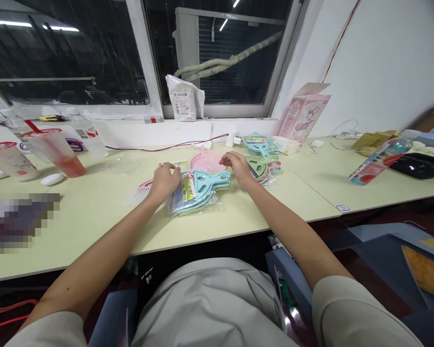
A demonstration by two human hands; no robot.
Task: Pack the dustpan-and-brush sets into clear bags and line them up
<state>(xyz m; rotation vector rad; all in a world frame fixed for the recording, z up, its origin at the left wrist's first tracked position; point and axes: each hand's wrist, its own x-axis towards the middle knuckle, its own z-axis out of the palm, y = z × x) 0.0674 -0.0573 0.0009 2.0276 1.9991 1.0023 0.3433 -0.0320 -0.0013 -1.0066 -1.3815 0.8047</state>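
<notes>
Turquoise dustpan set [201,193], wrapped in clear plastic, lies flat on the worktop in front of the person, whose lap in grey cloth [210,303] is nearest. Both bare forearms reach forward over the edge and come closer together at the hands. The left hand [165,182] is over the left end of the package, palm down with fingers bent; one cannot tell if it grasps the plastic or only rests there. The right hand [237,168] is beyond the handle, with its fingers curved to the left and a gap beside the thumb; it seems released, holding nothing.

The long axis of the set runs across the worktop, slightly slanted: the handle points right and a little away from the person, the wide mouth points left. A pink brush [144,186] lies to the left, partly behind the left hand. Farther are a pink dustpan [208,163], a green dustpan set [262,167] and another turquoise set [258,143].

The worktop [101,212] is pale yellow-green. Drink cups [56,152] stand at left, a bottle [378,161] leans at right. Behind are a white wall and a dark window [231,53].
</notes>
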